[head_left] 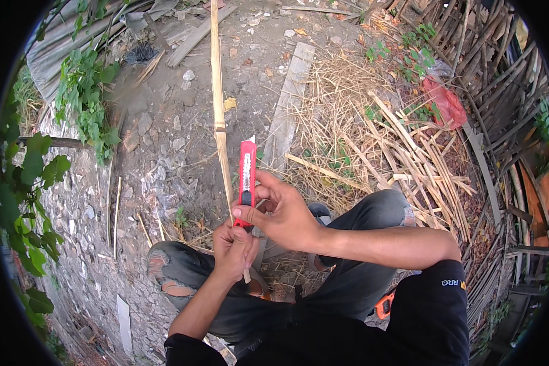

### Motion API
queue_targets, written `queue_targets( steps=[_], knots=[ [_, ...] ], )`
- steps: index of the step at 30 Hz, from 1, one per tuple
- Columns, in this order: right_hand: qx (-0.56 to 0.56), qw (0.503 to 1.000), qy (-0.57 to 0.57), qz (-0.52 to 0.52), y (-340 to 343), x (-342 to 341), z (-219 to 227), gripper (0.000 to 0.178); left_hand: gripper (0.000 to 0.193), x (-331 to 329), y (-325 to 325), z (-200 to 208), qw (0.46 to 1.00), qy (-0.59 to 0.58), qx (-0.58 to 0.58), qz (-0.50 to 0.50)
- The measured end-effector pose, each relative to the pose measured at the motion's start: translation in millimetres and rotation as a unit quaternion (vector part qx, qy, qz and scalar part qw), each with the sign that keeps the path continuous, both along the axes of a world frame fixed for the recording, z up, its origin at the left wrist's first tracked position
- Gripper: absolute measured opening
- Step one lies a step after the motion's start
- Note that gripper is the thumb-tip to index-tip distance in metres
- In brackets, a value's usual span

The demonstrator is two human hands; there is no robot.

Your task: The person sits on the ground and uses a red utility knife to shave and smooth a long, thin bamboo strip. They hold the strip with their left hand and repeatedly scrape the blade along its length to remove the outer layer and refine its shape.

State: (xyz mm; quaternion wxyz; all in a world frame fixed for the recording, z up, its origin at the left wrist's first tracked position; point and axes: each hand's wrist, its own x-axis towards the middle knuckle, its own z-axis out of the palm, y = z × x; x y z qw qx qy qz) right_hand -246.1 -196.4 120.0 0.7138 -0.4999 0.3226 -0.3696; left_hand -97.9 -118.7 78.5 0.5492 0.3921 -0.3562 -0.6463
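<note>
My left hand [230, 253] is closed around the lower part of a long, pale bamboo strip [218, 91]. The strip runs up and away past the top edge, with a darker node partway along, and its short lower end shows below my fingers. In my right hand [287, 216] is a red box cutter [247, 165], its tip pointing away from me and a little blade showing. The thumb lies by the cutter's dark slider. Both hands are close together, and the cutter's near end is just above my left fingers, beside the strip.
Right of the hands lie straw-like shavings [335, 104] and a heap of split bamboo strips [433, 177]. A grey plank [290, 104] lies ahead on the dirt. A stick fence [500, 79] borders the right; leafy vines [85, 97] hang at left. An orange-and-black object [384, 306] sits by my right leg.
</note>
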Motion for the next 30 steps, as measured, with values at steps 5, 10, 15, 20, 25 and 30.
queue_targets(
  steps=[5, 10, 15, 20, 25, 30],
  knots=[
    [-0.093, 0.994, 0.049, 0.009, 1.7, -3.3, 7.1, 0.069, 0.060, 6.6, -1.3, -2.2, 0.999, 0.031, -0.020, -0.029],
    [-0.098, 0.994, 0.041, 0.007, 4.8, -1.2, 5.1, 0.071, 0.052, 4.4, -1.9, 1.7, 0.999, 0.022, -0.001, -0.030],
    [-0.086, 0.995, 0.051, 0.009, 5.4, 1.7, 2.9, 0.066, 0.033, -1.6, -0.8, 6.4, 1.000, -0.016, -0.015, 0.008],
    [-0.092, 0.995, 0.036, -0.002, 4.9, 4.3, 0.8, 0.062, 0.027, -5.1, -2.0, 10.5, 0.999, -0.032, -0.016, 0.022],
    [-0.121, 0.992, 0.040, -0.022, 6.6, 6.1, -5.3, 0.058, 0.030, -6.3, -2.5, 11.7, 0.999, -0.041, -0.017, 0.028],
    [-0.116, 0.992, 0.041, -0.019, 6.5, 5.4, -5.5, 0.057, 0.030, -5.5, -1.6, 5.3, 0.998, -0.043, -0.032, 0.025]
  ],
)
